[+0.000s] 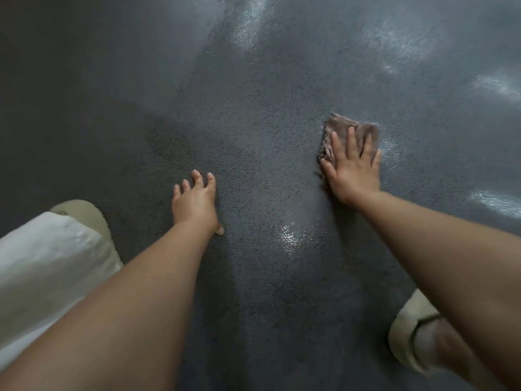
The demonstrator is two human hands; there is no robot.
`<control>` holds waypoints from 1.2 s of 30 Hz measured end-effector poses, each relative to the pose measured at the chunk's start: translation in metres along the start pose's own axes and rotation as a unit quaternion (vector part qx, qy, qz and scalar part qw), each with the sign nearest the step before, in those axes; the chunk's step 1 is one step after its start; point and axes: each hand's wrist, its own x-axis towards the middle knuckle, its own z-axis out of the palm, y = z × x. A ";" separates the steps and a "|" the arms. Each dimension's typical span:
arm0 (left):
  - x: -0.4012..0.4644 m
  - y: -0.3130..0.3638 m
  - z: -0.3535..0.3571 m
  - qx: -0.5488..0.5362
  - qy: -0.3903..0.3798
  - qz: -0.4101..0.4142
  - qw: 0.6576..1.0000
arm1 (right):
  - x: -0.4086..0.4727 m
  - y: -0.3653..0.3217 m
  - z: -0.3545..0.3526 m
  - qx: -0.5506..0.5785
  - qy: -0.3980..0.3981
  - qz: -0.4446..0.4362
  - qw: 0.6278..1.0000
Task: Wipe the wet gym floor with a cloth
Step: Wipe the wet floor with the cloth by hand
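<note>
Head view: right hand (pixel 353 170) presses flat, fingers (pixel 351 139) spread, on the brown cloth (pixel 342 128); left hand (pixel 196 203) rests open-fingered on the wet floor (pixel 253 122).

The dark speckled floor (pixel 253 136) lies open from 10 through 2 o'clock, nothing standing on it. Between the left hand (pixel 194 203), planted flat, and the right hand (pixel 353 170), spread flat on the brown cloth (pixel 346 131), runs a bare lane toward 12 o'clock. A beige shoe (pixel 84 215) and pale trouser leg (pixel 45 266) block 8 o'clock. A second beige shoe (pixel 408 331) blocks 4 o'clock.
</note>
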 end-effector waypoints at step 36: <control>-0.204 0.119 -0.005 -0.108 0.121 0.106 0.981 | -0.265 0.021 -0.036 0.093 -0.091 -0.030 0.991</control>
